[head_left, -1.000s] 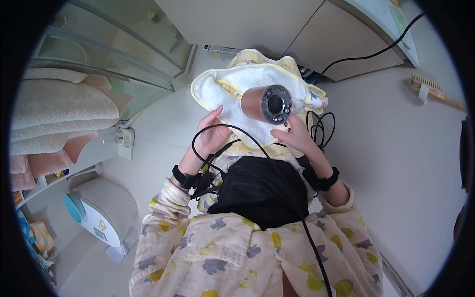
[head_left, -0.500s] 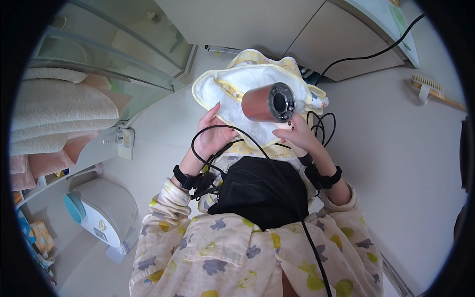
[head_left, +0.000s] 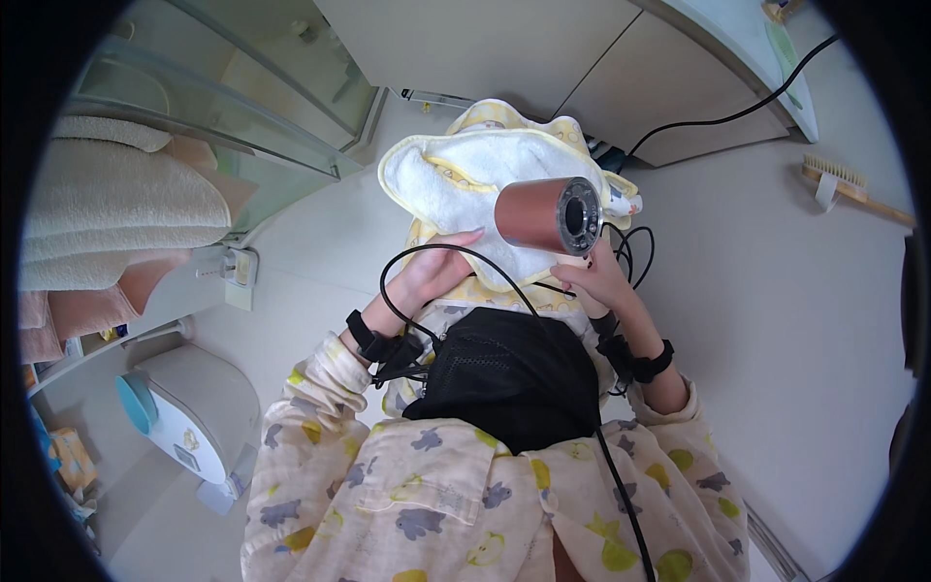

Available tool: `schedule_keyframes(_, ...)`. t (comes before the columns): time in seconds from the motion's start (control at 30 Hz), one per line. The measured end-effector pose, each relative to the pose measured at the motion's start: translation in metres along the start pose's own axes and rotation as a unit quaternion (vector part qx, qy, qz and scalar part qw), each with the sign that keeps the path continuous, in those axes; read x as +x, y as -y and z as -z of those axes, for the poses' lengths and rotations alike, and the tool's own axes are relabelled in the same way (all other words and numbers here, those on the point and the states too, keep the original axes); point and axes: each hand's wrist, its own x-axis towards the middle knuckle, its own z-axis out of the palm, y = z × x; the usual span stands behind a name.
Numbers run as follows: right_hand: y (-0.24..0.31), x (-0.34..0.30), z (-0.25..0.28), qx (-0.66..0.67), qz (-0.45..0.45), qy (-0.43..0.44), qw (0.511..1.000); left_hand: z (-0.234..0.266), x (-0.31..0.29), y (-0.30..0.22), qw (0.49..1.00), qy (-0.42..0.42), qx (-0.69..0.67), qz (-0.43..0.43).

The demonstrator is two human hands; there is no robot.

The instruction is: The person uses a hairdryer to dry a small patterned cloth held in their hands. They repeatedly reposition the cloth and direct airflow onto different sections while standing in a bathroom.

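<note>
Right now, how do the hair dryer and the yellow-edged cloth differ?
The hair dryer has a smooth, coppery barrel; the cloth is white and fluffy with yellow edging. The dryer is a rigid cylinder; the cloth is limp and wider. The right hand grips the dryer; the cloth spreads behind it in view.

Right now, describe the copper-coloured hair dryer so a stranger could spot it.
Find the white terry cloth edged in yellow, before the person. Over its right side, the bare right hand holds the copper-coloured cylindrical hair dryer. Its metallic sheen and dark, ring-shaped end set it apart from the pale cloth.
</note>
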Motion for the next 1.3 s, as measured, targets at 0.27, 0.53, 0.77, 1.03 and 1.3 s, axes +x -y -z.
schedule_keyframes(0.27, 0.006, -0.008, 0.008, 0.004, 0.029, 0.016, 0.999, -0.004, 0.004, -0.017, 0.986, 0.045, -0.158, 0.013)
schedule_keyframes(0.53, 0.005, -0.002, 0.003, -0.007, 0.039, 0.015, 0.999, -0.012, 0.002, -0.014, 0.991, 0.041, -0.124, 0.042)
schedule_keyframes(0.77, 0.008, 0.003, 0.001, -0.019, 0.043, 0.001, 0.999, -0.021, 0.007, -0.011, 0.993, 0.010, -0.119, 0.000)
schedule_keyframes(1.03, 0.018, -0.002, 0.001, -0.042, 0.047, -0.009, 0.998, -0.022, 0.006, -0.014, 0.994, 0.002, -0.110, -0.014)
schedule_keyframes(1.3, 0.002, 0.005, -0.002, -0.164, 0.150, -0.017, 0.975, -0.021, 0.003, -0.013, 0.992, 0.000, -0.124, -0.024)
